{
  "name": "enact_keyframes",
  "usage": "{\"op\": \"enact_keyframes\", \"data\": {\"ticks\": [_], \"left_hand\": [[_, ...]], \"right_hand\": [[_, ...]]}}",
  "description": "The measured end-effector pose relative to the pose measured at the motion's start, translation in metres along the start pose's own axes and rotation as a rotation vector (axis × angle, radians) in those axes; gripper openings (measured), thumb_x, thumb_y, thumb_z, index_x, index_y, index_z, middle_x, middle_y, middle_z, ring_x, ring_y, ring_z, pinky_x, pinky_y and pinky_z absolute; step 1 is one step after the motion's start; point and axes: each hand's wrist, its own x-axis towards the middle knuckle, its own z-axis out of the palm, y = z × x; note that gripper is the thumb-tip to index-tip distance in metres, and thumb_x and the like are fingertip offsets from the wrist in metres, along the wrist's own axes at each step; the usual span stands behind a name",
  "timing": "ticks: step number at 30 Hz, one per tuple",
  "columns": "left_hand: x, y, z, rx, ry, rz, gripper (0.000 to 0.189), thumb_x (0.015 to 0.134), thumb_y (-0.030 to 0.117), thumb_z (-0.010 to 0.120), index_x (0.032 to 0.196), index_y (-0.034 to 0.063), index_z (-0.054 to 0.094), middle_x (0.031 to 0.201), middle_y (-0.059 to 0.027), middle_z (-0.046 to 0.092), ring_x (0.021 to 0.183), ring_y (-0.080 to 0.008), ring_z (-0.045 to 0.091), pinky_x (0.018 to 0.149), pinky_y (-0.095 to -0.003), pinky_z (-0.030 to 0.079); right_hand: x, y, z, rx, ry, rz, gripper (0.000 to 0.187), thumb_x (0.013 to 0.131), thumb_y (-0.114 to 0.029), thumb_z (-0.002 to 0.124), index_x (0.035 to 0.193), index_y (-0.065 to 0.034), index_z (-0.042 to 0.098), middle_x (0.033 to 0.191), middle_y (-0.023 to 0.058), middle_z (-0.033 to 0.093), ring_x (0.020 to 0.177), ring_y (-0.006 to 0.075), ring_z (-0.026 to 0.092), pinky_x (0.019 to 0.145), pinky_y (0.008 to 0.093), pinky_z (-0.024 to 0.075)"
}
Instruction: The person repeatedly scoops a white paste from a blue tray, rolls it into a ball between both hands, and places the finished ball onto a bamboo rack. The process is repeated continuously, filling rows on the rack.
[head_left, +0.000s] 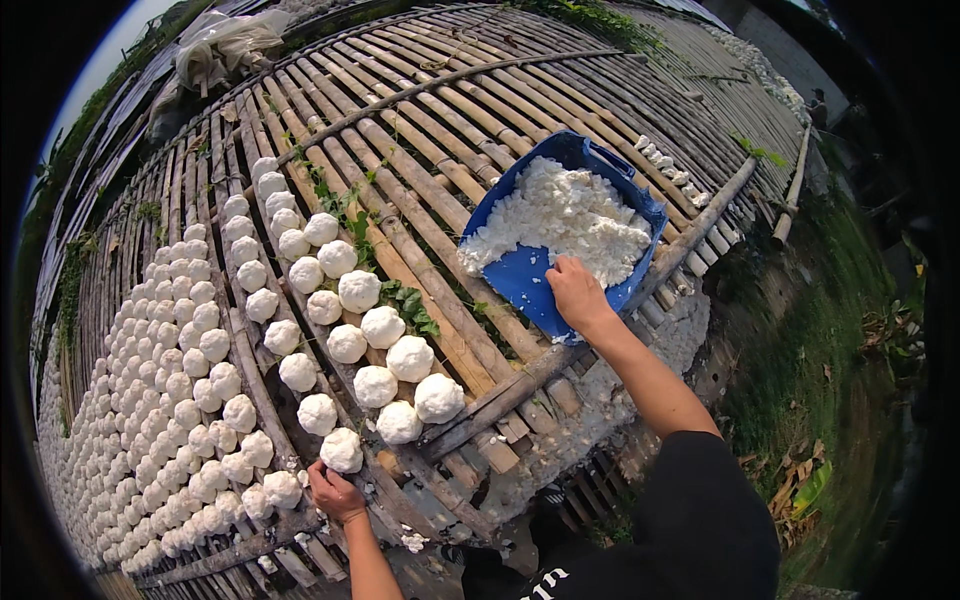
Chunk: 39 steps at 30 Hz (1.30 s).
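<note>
My left hand (335, 493) is at the near end of a row of balls, its fingertips against the lower edge of a white ball (342, 450). Whether those fingers grip the ball is not clear. My right hand (577, 292) reaches over the near side of a blue plastic container (517, 277) with a broken-looking rim. Its fingers point down by the edge of a heap of white crumbly mash (574, 210), and what they hold is hidden. Several more white balls (439, 398) stand in rows between my two hands, on a rack of bamboo poles (420, 202).
Densely packed white balls (180, 386) cover the rack's left side. Green vines (409, 304) grow up through the gaps between poles. Small white lumps (664, 161) lie behind the container. Clear plastic sheeting (225, 49) is bunched at the far left. A person (817, 109) is at the far right.
</note>
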Motion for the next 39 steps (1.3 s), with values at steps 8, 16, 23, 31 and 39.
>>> {"op": "enact_keyframes", "data": {"ticks": [8, 16, 23, 31, 39], "left_hand": [[0.000, -0.004, 0.002, -0.015, 0.016, 0.005, 0.032, 0.094, 0.024, 0.051, 0.107, 0.0000, 0.067, 0.097, -0.0257, 0.071, 0.088, -0.0482, 0.067, 0.080, -0.0535, 0.050], [0.001, -0.001, 0.003, -0.011, 0.014, -0.040, 0.028, 0.092, 0.021, 0.053, 0.106, 0.0001, 0.068, 0.097, -0.0249, 0.072, 0.089, -0.0470, 0.068, 0.081, -0.0526, 0.051], [0.001, 0.000, 0.002, -0.027, 0.033, -0.027, 0.028, 0.091, 0.022, 0.054, 0.103, 0.0008, 0.068, 0.095, -0.0234, 0.072, 0.087, -0.0456, 0.068, 0.080, -0.0519, 0.051], [0.001, 0.000, 0.003, -0.052, 0.047, -0.007, 0.028, 0.090, 0.022, 0.054, 0.103, 0.0006, 0.067, 0.095, -0.0237, 0.072, 0.087, -0.0455, 0.068, 0.080, -0.0522, 0.052], [0.000, 0.002, 0.003, -0.033, 0.078, 0.009, 0.027, 0.091, 0.023, 0.054, 0.102, 0.0014, 0.068, 0.093, -0.0223, 0.072, 0.084, -0.0452, 0.068, 0.077, -0.0523, 0.052]], "right_hand": [[-0.004, -0.043, 0.027, 0.033, 0.176, 0.436, 0.059, 0.096, -0.010, 0.060, 0.150, 0.0082, 0.044, 0.151, 0.0285, 0.043, 0.138, 0.0492, 0.045, 0.115, 0.0601, 0.0426], [0.008, -0.019, 0.024, -0.206, 0.596, 0.084, 0.069, 0.092, -0.036, 0.068, 0.148, 0.0005, 0.051, 0.152, 0.0183, 0.046, 0.132, 0.0416, 0.052, 0.108, 0.0609, 0.0471], [0.010, -0.006, 0.022, -0.303, -0.138, 0.146, 0.044, 0.101, -0.030, 0.058, 0.136, -0.0033, 0.064, 0.139, 0.0125, 0.058, 0.136, 0.0343, 0.050, 0.108, 0.0637, 0.0413], [0.004, -0.031, 0.026, -0.206, 0.018, 0.596, 0.074, 0.100, -0.032, 0.060, 0.158, 0.0099, 0.038, 0.161, 0.0288, 0.038, 0.148, 0.0595, 0.030, 0.123, 0.0689, 0.0235], [-0.031, -0.014, -0.032, -0.169, -0.330, 0.173, 0.111, 0.081, -0.080, 0.072, 0.169, -0.0283, 0.028, 0.169, 0.0261, 0.026, 0.153, 0.0556, 0.028, 0.115, 0.0740, 0.0344]]}}
